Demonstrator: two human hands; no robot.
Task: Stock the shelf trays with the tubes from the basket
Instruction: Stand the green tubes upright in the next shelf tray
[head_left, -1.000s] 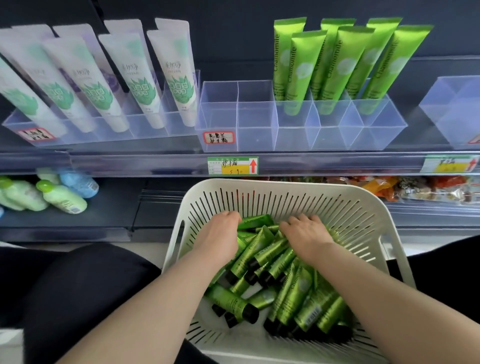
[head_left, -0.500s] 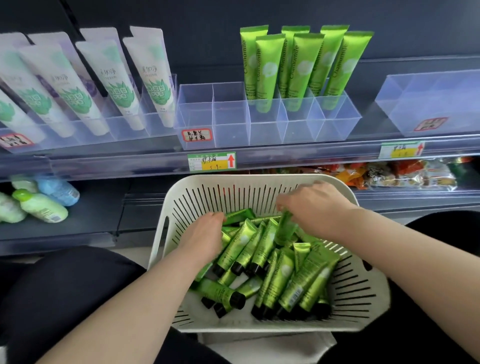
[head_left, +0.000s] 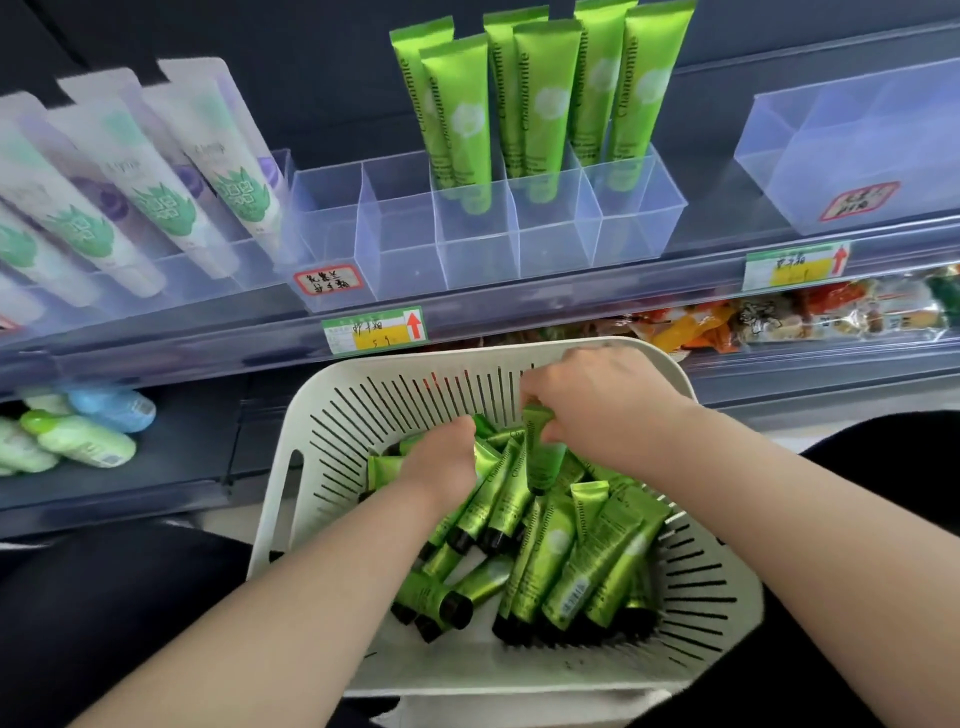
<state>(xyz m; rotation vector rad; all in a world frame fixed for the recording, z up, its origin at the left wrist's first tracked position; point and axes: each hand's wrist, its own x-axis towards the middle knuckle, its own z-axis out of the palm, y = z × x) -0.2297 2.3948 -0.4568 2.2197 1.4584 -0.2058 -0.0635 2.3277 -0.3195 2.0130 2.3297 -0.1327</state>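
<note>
A white slotted basket (head_left: 332, 447) sits on my lap, holding several green tubes with black caps (head_left: 561, 566). My right hand (head_left: 597, 400) pinches one green tube (head_left: 543, 452) by its crimped end and holds it upright, cap down, above the pile. My left hand (head_left: 441, 462) reaches into the pile at the basket's back left; its fingers are hidden among the tubes. On the shelf above, a clear divided tray (head_left: 483, 244) holds several green tubes standing upright (head_left: 524, 98) in its back cells; its left cells and front row are bare.
White tubes with green leaf prints (head_left: 171, 192) lean in the tray on the left. Another clear tray (head_left: 852, 150) with a red-edged label stands at the right. Price tags line the shelf rail (head_left: 374, 330). Bottles (head_left: 78, 431) and snack packets (head_left: 779, 322) lie on the lower shelf.
My right hand has lifted one green tube up out of the pile, toward the basket's back rim. My left hand has stayed in the tubes. The view has moved closer to the shelf.
</note>
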